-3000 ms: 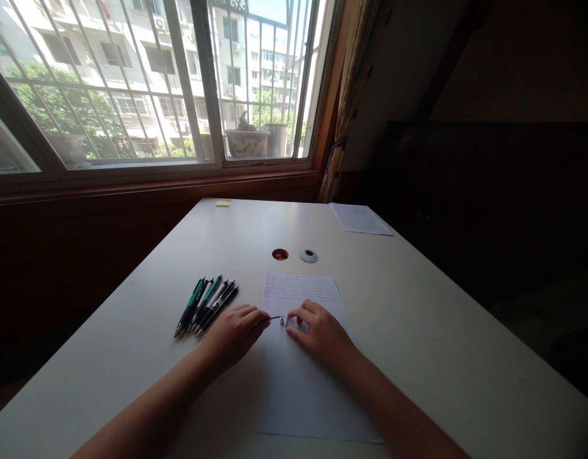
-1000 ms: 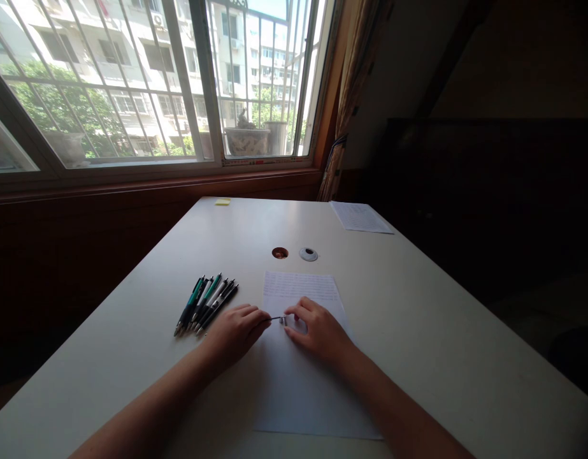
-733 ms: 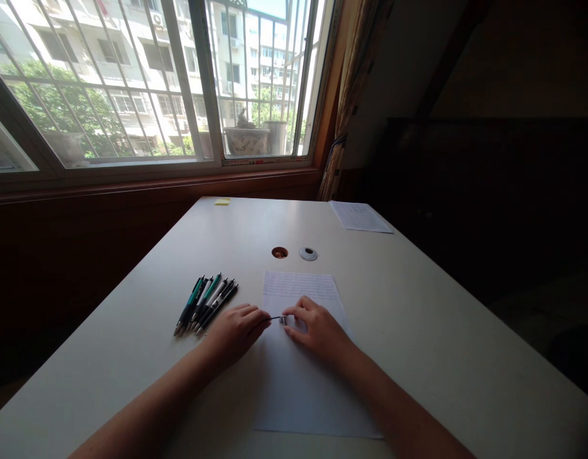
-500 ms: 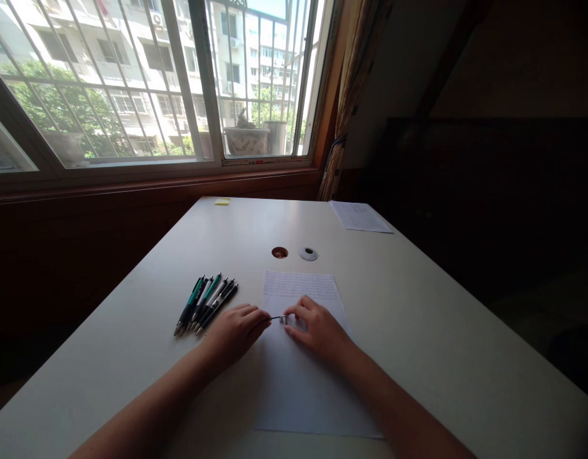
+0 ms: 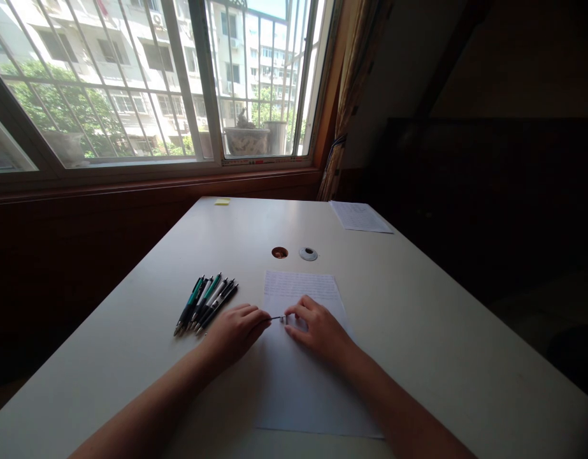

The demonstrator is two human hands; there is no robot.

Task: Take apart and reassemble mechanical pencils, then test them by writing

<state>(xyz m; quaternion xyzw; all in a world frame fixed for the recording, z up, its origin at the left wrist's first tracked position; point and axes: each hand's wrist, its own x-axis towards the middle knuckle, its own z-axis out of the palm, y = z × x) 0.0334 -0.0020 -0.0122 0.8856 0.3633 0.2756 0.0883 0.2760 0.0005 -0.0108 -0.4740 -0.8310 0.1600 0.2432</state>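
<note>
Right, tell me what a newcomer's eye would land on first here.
Probably the bright window at upper left, glaring against the dark room. Next, the two hands at the partly written sheet, the left one pinching a thin dark rod. Then the bunched pens lying on the table, left of the sheet.

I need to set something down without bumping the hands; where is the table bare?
Bare table lies right of the written sheet, between the right forearm and the far paper; also between the pens and the yellow note. It's crowded around the sheet's middle, where the left hand, gripping a thin rod, comes close to the right hand.
</note>
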